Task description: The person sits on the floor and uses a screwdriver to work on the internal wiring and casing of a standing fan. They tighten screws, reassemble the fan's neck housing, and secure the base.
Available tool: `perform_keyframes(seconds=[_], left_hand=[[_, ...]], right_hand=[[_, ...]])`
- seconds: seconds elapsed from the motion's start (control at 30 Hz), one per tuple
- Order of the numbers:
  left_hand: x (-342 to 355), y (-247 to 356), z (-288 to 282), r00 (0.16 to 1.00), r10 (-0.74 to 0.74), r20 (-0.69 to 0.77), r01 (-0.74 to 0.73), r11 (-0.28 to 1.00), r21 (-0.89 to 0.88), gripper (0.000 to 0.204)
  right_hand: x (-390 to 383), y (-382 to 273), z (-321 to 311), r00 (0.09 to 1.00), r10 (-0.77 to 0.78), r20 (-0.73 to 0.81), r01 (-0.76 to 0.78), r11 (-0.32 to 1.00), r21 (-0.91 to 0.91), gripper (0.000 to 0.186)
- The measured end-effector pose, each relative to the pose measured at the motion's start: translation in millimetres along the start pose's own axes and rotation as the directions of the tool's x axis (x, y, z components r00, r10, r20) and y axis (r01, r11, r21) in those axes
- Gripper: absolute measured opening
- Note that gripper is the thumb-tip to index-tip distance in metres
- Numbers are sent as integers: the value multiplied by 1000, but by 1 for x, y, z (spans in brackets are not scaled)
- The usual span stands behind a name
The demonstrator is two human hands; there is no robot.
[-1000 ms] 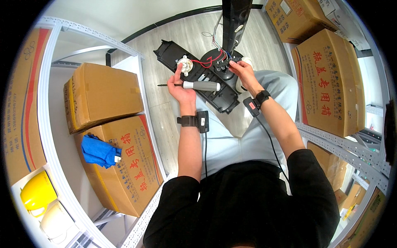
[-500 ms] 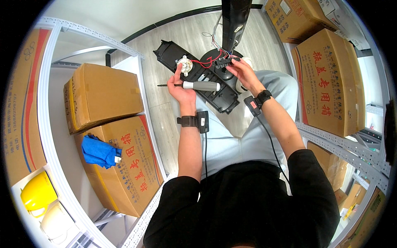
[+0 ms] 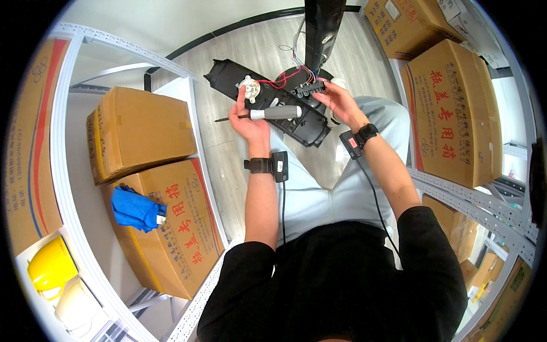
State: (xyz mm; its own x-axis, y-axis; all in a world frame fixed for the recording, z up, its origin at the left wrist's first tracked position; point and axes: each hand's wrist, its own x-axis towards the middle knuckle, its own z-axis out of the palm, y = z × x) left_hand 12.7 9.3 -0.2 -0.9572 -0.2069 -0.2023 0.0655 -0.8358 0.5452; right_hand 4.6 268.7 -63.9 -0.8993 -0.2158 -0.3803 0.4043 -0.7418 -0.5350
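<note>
Just past the knees (image 3: pixel 380 121), the L hand (image 3: pixel 250 125) curls round a screwdriver (image 3: pixel 282 112) w/ a grey & white handle. One finger sticks out at a white round part (image 3: pixel 252 89) on a long black panel (image 3: pixel 310 128); can't tell if it's touching. Further R, the R hand (image 3: pixel 342 105) pinches a black strip (image 3: pixel 309 89) near the far black pole (image 3: pixel 322 34). Far L, a blue cloth (image 3: pixel 134 208) lies on a box (image 3: pixel 185 228).

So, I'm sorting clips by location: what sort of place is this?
Probably a storeroom: large cardboard boxes sit on metal shelves to both left and right.
</note>
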Motion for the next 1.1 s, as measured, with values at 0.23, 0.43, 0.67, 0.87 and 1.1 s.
perform_keyframes(seconds=[0.23, 0.43, 0.67, 0.87, 1.1], left_hand=[[-5, 0, 3, 1000, 9, 23, -8, 999, -50, 63], [-4, 1, -4, 993, -15, 121, 33, 988, -148, 65], [-15, 9, 10, 979, -103, 174, 131, 978, -160, 70], [-14, 10, 5, 986, -85, 147, 101, 989, -106, 72], [-14, 9, 5, 988, -78, 136, 96, 986, -134, 73]], right_hand=[[-11, -18, -4, 982, 76, -171, -109, 976, -189, 31], [-11, -20, -9, 994, 61, -94, -76, 982, -171, 31], [-7, -27, -10, 991, 105, -82, -122, 965, -234, 29], [-12, -20, 2, 992, 118, 36, -113, 985, -128, 30], [-13, -29, 9, 993, 98, -70, -109, 979, -170, 35]])
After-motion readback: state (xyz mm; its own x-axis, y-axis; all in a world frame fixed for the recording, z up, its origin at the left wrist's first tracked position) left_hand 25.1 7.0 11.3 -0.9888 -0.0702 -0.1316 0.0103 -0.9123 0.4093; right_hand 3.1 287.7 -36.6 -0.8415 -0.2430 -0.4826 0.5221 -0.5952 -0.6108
